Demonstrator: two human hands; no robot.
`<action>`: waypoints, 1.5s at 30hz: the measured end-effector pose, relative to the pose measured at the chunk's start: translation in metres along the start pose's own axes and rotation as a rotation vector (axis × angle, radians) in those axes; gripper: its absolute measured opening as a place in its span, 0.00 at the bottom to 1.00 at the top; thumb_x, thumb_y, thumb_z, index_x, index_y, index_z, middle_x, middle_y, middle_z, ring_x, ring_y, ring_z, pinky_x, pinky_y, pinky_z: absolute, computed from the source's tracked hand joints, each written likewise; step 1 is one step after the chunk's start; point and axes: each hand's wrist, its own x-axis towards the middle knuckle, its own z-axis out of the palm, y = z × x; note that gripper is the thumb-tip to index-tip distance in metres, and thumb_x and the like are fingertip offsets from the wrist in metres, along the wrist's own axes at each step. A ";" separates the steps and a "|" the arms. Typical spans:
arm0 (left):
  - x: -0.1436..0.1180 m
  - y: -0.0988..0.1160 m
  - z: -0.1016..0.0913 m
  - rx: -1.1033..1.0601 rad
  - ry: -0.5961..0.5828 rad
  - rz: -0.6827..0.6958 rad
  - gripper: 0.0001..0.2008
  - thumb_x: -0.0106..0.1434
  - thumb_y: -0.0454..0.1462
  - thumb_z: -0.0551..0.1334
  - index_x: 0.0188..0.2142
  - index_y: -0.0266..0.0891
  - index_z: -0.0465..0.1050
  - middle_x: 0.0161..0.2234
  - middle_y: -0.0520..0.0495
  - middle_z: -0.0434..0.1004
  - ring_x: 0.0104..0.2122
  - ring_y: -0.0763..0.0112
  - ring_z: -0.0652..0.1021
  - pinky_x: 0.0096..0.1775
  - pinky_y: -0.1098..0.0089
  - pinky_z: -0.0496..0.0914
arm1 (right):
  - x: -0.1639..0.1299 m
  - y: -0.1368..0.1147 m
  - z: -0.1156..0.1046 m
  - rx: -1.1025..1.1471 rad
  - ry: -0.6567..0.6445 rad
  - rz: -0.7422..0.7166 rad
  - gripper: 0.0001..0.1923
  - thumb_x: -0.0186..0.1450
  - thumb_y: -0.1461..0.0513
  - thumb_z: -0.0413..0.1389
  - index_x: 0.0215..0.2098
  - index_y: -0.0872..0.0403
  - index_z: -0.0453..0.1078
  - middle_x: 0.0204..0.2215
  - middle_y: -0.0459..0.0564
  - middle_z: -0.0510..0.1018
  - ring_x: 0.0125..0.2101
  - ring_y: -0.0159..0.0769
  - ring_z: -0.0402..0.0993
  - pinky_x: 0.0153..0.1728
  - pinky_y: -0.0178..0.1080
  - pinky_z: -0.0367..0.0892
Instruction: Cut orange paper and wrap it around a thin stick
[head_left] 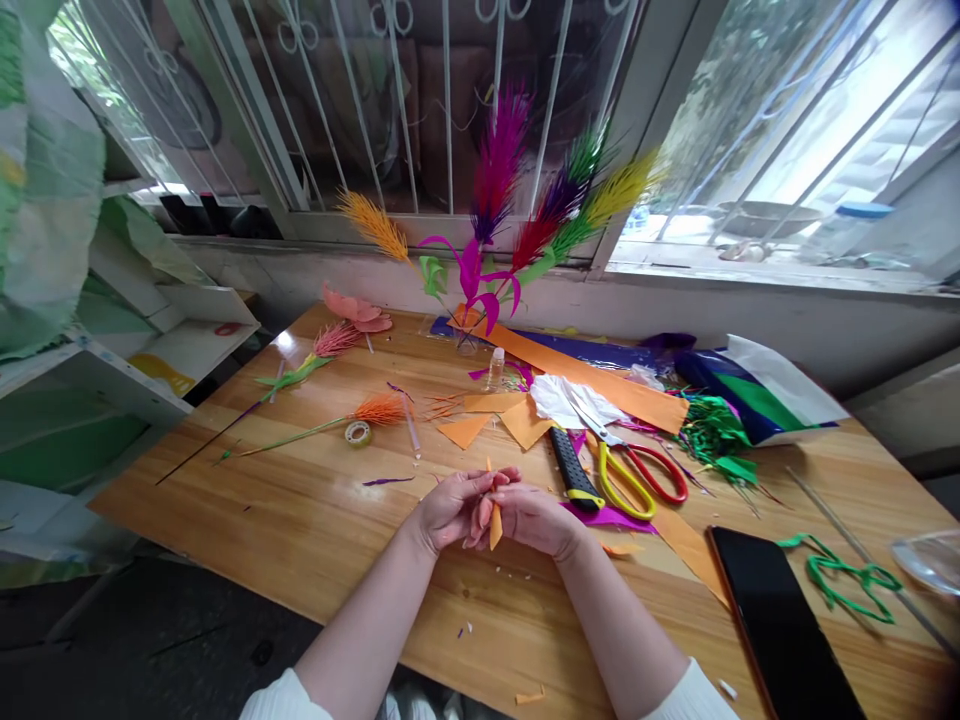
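Above the front middle of the wooden table, my left hand and my right hand meet with fingertips together. Between their fingers is a narrow folded strip of orange paper, its pointed lower end hanging below and a tip sticking up above. Both hands are closed on it; some fingers hide one another. Just right of my hands lie a black and yellow utility knife and a pair of scissors with yellow and red handles. Cut orange paper pieces lie beyond.
Feathery paper stems in several colours stand at the back by the barred window. An orange flower stem, a tape roll and a small clear bottle lie or stand left and behind. A phone and green cord are at right.
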 end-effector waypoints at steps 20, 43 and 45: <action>0.009 0.020 -0.004 0.214 -0.299 -0.135 0.19 0.61 0.39 0.50 0.49 0.33 0.62 0.11 0.55 0.63 0.09 0.75 0.67 0.14 0.75 0.63 | 0.007 -0.001 0.001 0.040 0.049 -0.069 0.17 0.60 0.57 0.47 0.33 0.64 0.70 0.31 0.59 0.75 0.36 0.42 0.72 0.38 0.42 0.64; 0.035 0.019 -0.029 0.112 -0.095 -0.139 0.13 0.58 0.42 0.53 0.34 0.36 0.70 0.07 0.54 0.64 0.04 0.73 0.61 0.08 0.76 0.55 | 0.018 -0.002 -0.010 -0.086 0.182 0.025 0.19 0.62 0.56 0.47 0.33 0.65 0.69 0.29 0.59 0.76 0.31 0.35 0.74 0.37 0.40 0.65; 0.033 0.022 -0.027 0.110 -0.103 -0.128 0.16 0.59 0.43 0.52 0.39 0.34 0.69 0.08 0.54 0.63 0.05 0.73 0.63 0.10 0.75 0.58 | 0.018 -0.004 -0.010 -0.061 0.168 0.019 0.18 0.62 0.57 0.47 0.33 0.65 0.69 0.30 0.60 0.76 0.31 0.36 0.74 0.37 0.39 0.64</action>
